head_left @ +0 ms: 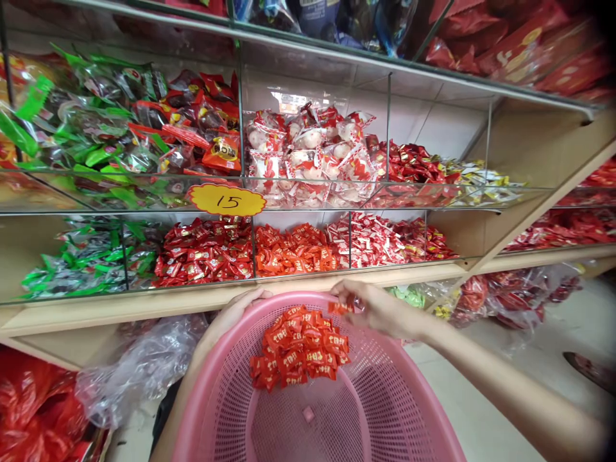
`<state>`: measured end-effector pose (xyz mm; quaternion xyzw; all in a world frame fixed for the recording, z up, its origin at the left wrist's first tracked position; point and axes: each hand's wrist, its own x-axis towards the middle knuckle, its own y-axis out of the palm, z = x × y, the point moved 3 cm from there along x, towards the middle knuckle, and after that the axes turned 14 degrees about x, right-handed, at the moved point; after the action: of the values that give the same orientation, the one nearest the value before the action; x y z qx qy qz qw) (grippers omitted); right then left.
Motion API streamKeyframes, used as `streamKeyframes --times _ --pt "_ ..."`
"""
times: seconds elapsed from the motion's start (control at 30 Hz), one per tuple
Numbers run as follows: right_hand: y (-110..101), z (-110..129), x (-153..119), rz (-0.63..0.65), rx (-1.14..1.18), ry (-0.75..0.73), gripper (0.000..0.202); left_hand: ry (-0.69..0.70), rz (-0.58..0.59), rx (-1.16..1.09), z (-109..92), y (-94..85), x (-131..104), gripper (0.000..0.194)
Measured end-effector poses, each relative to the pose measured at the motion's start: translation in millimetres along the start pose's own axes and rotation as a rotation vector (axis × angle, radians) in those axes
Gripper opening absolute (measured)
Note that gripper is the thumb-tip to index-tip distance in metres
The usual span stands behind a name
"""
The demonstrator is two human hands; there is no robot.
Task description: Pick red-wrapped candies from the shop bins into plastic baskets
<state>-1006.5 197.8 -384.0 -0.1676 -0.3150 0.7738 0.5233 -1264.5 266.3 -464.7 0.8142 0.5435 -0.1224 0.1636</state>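
A pink plastic basket [216, 366] with perforated walls is at the lower centre, its far rim near the shelf edge. Inside, a heap of orange-red wrapped candies [301, 346] lies toward the far side. My left hand [243, 305] is at the basket's far left rim; its fingers are partly visible, and their grip is hard to make out behind the rim. Over the far right rim, my right hand [368, 305] has its fingers curled round a few candies [341, 308], one orange-red and something darker beside it.
Glass-fronted shelves [375, 274] hold candies in compartments, with orange-red ones [293, 250] straight ahead. A yellow tag [228, 200] reads 15. Clear plastic bags [144, 366] hang at the lower left; red bagged goods [500, 298] sit below the shelf at right.
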Motion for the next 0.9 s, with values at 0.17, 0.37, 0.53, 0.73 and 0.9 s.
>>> streamKeyframes --times 0.17,0.37,0.53,0.73,0.9 --pt "30 -24 -19 0.068 -0.23 -0.06 0.034 0.01 0.021 0.019 1 -0.1 2 0.023" --pt "39 -28 -16 0.056 -0.395 -0.052 0.027 -0.02 0.037 0.033 2 -3.9 5 0.024" --pt "45 -25 -11 0.048 -0.475 -0.057 0.02 -0.004 0.048 0.01 2 -2.7 6 0.022" --pt "54 -32 -6 0.036 -0.499 -0.068 0.019 0.006 0.048 0.005 3 -2.7 6 0.02" --pt "58 -35 -3 0.0 -0.485 -0.088 0.025 0.025 0.052 0.029 2 -1.3 4 0.023"
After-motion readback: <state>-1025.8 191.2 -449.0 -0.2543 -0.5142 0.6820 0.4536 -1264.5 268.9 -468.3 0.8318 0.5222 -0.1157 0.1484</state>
